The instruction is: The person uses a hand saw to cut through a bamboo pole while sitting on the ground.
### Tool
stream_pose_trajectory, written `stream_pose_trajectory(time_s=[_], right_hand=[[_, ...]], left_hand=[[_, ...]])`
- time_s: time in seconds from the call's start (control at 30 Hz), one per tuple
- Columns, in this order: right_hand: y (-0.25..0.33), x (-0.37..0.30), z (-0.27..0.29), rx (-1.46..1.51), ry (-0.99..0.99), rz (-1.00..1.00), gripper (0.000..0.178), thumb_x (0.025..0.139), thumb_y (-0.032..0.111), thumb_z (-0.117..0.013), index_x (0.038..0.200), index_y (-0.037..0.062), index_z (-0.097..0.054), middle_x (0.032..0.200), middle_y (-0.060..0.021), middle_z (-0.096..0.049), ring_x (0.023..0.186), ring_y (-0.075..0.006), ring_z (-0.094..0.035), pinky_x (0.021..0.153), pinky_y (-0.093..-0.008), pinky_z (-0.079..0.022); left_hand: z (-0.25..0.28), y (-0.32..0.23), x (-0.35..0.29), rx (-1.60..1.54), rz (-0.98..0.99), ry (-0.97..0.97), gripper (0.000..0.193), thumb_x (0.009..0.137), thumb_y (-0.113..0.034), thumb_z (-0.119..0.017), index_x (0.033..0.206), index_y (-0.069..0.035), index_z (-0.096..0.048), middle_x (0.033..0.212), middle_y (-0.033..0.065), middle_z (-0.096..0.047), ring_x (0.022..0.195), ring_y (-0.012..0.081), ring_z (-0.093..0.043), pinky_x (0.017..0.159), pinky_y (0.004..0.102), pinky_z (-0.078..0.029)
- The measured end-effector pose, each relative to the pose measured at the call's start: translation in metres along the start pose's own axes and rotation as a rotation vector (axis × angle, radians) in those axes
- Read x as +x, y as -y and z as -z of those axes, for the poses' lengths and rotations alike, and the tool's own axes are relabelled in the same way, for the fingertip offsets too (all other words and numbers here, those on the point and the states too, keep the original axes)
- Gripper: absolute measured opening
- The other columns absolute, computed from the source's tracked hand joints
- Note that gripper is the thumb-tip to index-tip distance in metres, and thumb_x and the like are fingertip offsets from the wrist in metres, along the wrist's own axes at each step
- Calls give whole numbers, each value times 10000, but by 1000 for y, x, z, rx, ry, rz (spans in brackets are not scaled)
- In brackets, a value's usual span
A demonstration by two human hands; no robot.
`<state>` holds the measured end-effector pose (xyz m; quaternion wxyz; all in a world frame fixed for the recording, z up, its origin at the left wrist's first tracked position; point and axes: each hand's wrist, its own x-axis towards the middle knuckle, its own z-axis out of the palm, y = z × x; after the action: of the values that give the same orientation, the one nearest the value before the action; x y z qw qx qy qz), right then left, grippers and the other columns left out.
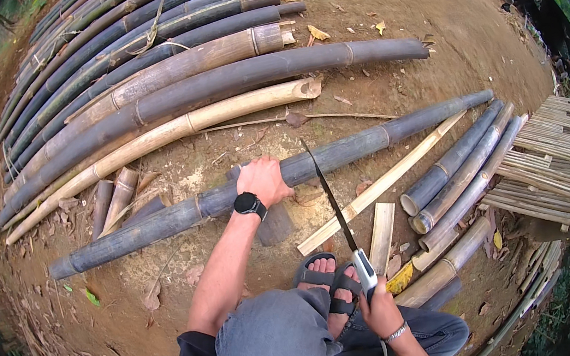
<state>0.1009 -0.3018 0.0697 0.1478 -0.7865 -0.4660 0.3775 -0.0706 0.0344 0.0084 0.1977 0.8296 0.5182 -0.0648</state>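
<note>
A long dark bamboo pole (352, 148) lies slantwise in front of me, over a short dark bamboo piece (275, 226). My left hand (264, 180), with a black watch at its wrist, presses down and grips the pole near its middle. In my right hand (383, 314) is a hand saw (365, 271), held by its white and dark handle. Its thin dark blade points away from me and crosses over the pole in the picture, right of my left hand. Whether the blade touches the pole I cannot tell.
A stack of long bamboo poles (216, 83) fills the far left. Right of my sandalled feet lie a split bamboo strip (385, 182), several cut bamboo lengths (447, 165) and a slatted bamboo panel (554, 166). Dry leaves dot the dirt ground. My grey cap (273, 339) covers the lower middle.
</note>
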Motion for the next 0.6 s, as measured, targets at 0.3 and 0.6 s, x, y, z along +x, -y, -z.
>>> stream_pose_trajectory(time_s=[0.3, 0.6], right_hand=[[27, 73, -11, -88, -24, 63, 474, 948, 106, -623, 1231, -123, -319, 717, -368, -613, 719, -566, -623, 626, -606, -502], [23, 75, 9, -119, -8, 119, 481, 960, 138, -616, 1234, -133, -327, 715, -356, -620, 718, -551, -631, 620, -590, -508]], left_hand=[[-3, -4, -3, -4, -50, 33, 562, 633, -462, -846, 965, -21, -741, 1030, 185, -737, 978, 322, -721, 851, 416, -586], [-8, -7, -6, -43, -36, -17, 554, 616, -449, -850, 934, -6, -749, 981, 198, -741, 889, 343, -736, 785, 424, -600]])
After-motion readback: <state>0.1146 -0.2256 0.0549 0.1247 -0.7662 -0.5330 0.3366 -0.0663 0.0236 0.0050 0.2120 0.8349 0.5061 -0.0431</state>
